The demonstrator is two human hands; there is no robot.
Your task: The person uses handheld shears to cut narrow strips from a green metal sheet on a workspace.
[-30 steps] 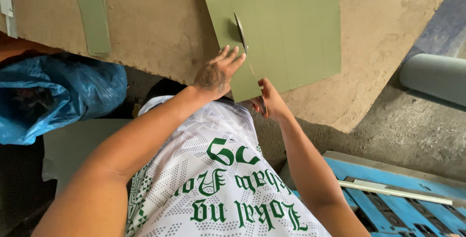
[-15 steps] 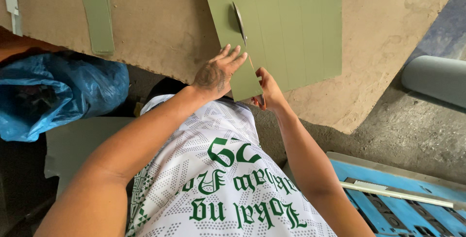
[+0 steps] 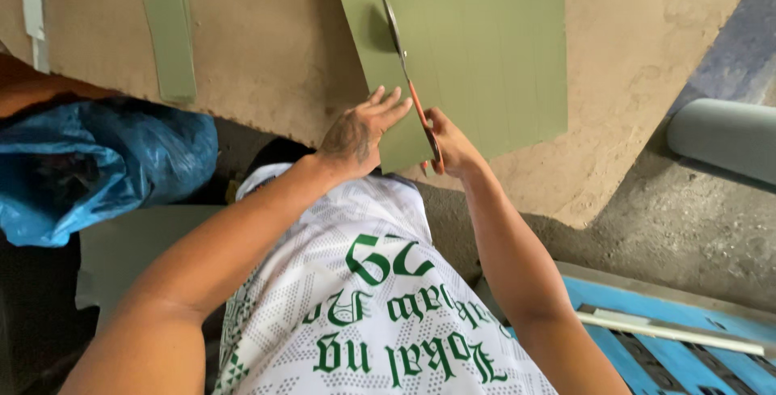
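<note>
A large olive-green sheet [image 3: 485, 47] lies on a tan board [image 3: 267, 39]. My right hand [image 3: 453, 143] is shut on the orange handles of a pair of scissors [image 3: 404, 63], whose blades reach up into the sheet from its near edge. My left hand [image 3: 360, 130] rests flat on the sheet's near left corner, fingers spread, just left of the scissors. A narrow green strip [image 3: 168, 27] lies on the board farther left.
A crumpled blue plastic bag [image 3: 89, 164] sits at the left below the board. A grey pipe [image 3: 719, 136] lies at the right on the concrete floor. A blue slatted pallet [image 3: 679, 346] with a pale strip is at the lower right.
The scissors have advanced farther up into the green sheet. My left hand has stayed flat on the sheet's corner.
</note>
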